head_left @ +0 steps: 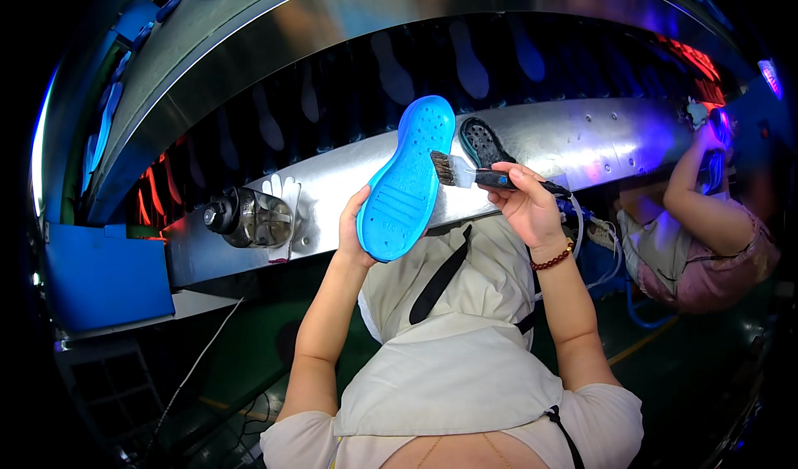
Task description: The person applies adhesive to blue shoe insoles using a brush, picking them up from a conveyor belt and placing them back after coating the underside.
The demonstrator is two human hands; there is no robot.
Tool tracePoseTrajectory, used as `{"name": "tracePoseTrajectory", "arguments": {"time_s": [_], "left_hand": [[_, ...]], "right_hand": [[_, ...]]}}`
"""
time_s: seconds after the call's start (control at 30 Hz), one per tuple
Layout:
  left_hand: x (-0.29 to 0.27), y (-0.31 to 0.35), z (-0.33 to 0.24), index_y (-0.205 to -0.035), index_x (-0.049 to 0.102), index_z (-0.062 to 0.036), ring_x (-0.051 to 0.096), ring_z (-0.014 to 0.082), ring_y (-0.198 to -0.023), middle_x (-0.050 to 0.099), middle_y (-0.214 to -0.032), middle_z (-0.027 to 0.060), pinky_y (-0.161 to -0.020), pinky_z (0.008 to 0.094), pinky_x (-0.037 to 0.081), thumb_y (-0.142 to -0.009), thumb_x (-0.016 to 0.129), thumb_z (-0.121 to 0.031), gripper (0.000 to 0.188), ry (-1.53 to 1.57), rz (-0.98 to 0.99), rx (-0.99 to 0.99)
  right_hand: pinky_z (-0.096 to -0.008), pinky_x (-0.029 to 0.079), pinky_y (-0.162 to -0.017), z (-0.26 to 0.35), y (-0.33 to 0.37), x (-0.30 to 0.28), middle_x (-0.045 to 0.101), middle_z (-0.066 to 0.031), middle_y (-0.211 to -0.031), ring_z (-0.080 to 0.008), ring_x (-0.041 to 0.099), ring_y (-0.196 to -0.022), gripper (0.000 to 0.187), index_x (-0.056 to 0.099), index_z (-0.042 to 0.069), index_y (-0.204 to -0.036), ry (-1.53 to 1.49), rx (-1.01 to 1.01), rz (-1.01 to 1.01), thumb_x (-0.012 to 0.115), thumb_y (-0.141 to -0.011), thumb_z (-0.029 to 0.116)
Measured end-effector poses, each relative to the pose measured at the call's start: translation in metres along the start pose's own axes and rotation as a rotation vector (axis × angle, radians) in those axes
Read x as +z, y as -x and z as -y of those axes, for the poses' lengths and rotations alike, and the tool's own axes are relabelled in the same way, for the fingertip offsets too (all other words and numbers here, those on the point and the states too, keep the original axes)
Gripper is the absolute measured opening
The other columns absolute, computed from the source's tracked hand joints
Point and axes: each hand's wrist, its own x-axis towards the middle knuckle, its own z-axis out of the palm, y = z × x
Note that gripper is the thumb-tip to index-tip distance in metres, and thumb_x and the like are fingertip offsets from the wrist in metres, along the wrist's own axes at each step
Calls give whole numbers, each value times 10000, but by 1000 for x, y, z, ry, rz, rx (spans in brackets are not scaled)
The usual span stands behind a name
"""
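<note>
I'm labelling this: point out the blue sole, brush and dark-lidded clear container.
Blue sole (406,185): head view, middle of its face.
Brush (466,175): head view, pale band behind bristles.
Dark-lidded clear container (263,220): head view, its see-through body.

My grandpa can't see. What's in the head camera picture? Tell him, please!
A person's left hand holds a bright blue shoe sole, and the right hand holds a brush at its right edge. Beyond is a long metal ledge with a bottle, a white glove and a dark oval item. Another person is at the far right.
</note>
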Motion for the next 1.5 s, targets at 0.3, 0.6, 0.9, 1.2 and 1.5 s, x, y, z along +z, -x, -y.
{"name": "tracePoseTrajectory", "arguments": {"time_s": [0.3, 0.6, 0.9, 1.2, 1.5], "left_hand": [[14, -3, -4, -1289, 329, -9, 524, 383, -1015, 465, -1205, 218, -823, 534, 448, -840, 387, -439, 624, 24, 76, -16], [2, -4, 7, -1268, 378, -28, 521, 361, -1037, 483, -1196, 196, -837, 534, 436, -846, 408, -424, 579, 65, 125, -64], [42, 71, -83, -1255, 356, 59, 543, 365, -1002, 511, -1146, 235, -806, 509, 466, -857, 385, -367, 583, -164, 209, 438], [46, 59, -325, -1352, 179, 6, 310, 364, -1242, 267, -1373, 200, -1004, 539, 260, -867, 244, -499, 703, 538, 346, 1183], [127, -55, -339, -1298, 267, 28, 492, 256, -1079, 386, -1272, 152, -855, 366, 426, -777, 588, -328, 708, -535, -497, 1203]], "right_hand": [[-274, 464, -746, 5, -2, -1, 622, -139, -935, -188, 596, -847, 234, 568, -40, -1002, -10, 19, -21, 493, -853, 124], [-215, 425, -691, -24, 14, 29, 641, -68, -883, -63, 538, -724, 187, 619, -33, -940, 961, -256, 100, 544, -822, 90], [-336, 477, -758, 5, 25, 4, 607, -202, -936, -249, 600, -831, 241, 508, -11, -947, -53, -264, 206, 491, -836, 202], [-332, 475, -729, -12, 18, -9, 613, -219, -917, -265, 599, -774, 233, 556, -46, -928, -81, -147, 113, 507, -813, 151], [-315, 443, -786, -7, 15, -24, 552, -170, -1101, -215, 554, -930, 307, 507, -14, -1109, -117, -179, 34, 497, -834, 123]]}}
